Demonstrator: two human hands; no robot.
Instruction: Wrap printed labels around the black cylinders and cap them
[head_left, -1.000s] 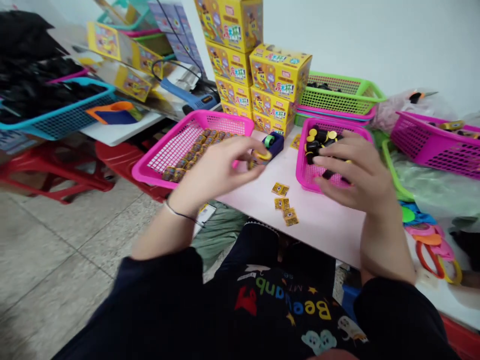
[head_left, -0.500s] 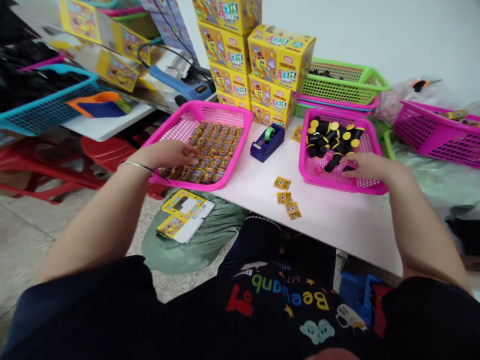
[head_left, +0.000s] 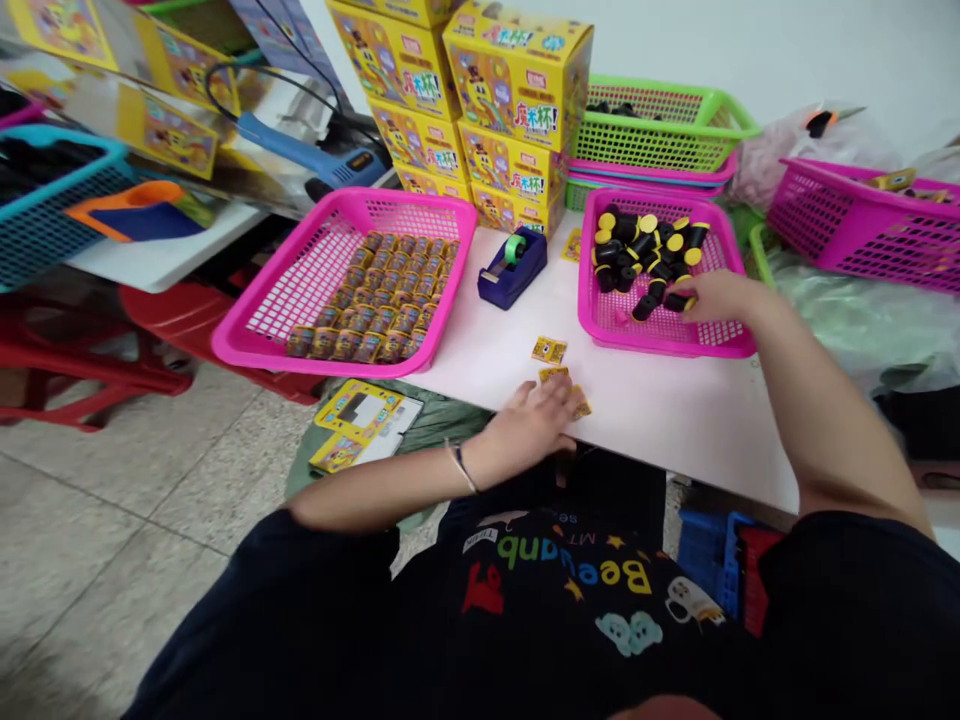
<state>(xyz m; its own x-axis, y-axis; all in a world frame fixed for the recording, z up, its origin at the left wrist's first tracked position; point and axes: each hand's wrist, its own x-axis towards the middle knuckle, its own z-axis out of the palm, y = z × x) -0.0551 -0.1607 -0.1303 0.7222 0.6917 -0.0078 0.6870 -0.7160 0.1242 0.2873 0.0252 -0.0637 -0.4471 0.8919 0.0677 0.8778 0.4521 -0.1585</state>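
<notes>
My left hand [head_left: 529, 422] lies palm down at the table's near edge, fingers apart, touching small yellow printed cards [head_left: 553, 372] on the white table top [head_left: 660, 430]. My right hand [head_left: 724, 298] reaches into a pink mesh basket [head_left: 660, 340], its fingertips closed on a black tube with a yellow cap [head_left: 679, 302]. Several more of these tubes lie heaped in that basket. To the left stands a second pink basket [head_left: 405, 198], holding neat rows of small wrapped cylinders [head_left: 367, 300]. A navy tape dispenser [head_left: 512, 268] with green tape sits between the baskets.
Stacked yellow printed boxes [head_left: 517, 90] stand at the table's back. Behind them is a green basket [head_left: 660, 130]. A pink basket [head_left: 862, 225] sits to the right, a blue heat gun [head_left: 307, 150] to the back left, and flattened yellow cardboard [head_left: 360, 425] lies below the table edge.
My left hand has left the basket of wrapped cylinders and moved right to the yellow cards. My right hand stays in its basket, and the view has turned slightly.
</notes>
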